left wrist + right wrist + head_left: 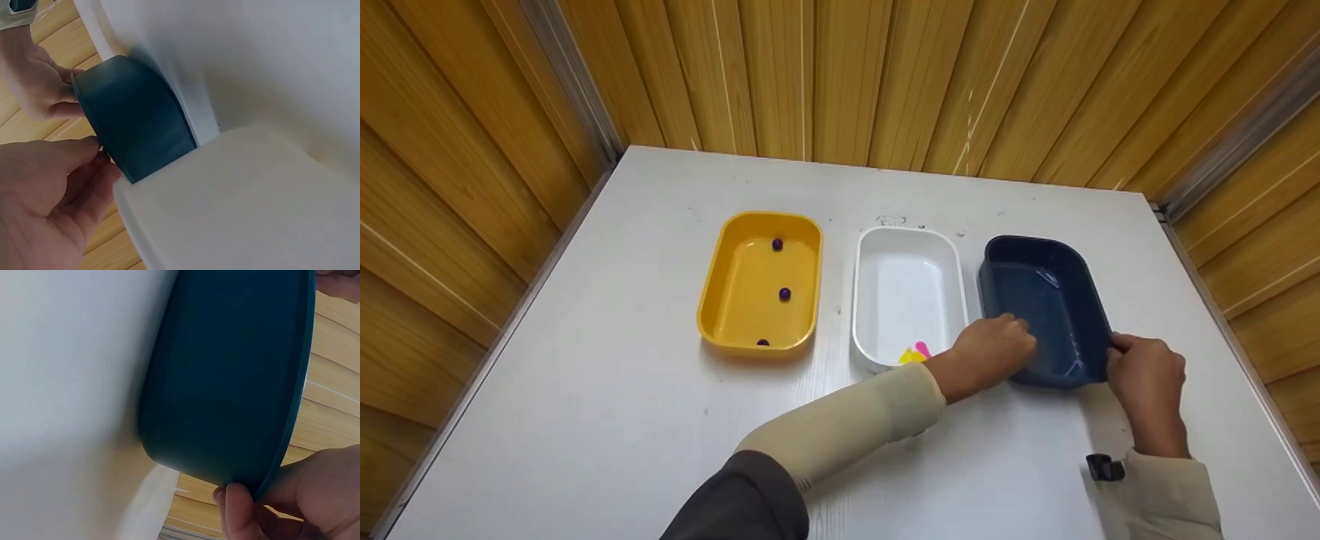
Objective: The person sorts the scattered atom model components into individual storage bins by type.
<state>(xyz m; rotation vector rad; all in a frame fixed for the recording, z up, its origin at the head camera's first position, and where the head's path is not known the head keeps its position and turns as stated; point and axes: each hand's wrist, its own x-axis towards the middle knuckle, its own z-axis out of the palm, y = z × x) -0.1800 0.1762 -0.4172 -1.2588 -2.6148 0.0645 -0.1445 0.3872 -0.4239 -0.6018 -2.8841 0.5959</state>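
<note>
A dark blue bin [1044, 300] stands at the right of the row on the white table. My left hand [994, 346] pinches its left rim, the forearm crossing over the near end of the white bin. On the opposite side my right hand [1147, 379] grips the near right corner. In the right wrist view the fingers [239, 509] press the outer wall while the thumb lies over the rim. From the left wrist, the blue bin [132, 112] shows between both hands, close beside the white bin [242, 197].
The white bin [904, 292] in the middle holds small yellow and pink pieces [916, 352] at its near end, partly hidden by the left sleeve. A yellow bin [757, 300] at the left contains several purple balls [784, 294]. Wood-panelled walls [840, 82] border the table [585, 360].
</note>
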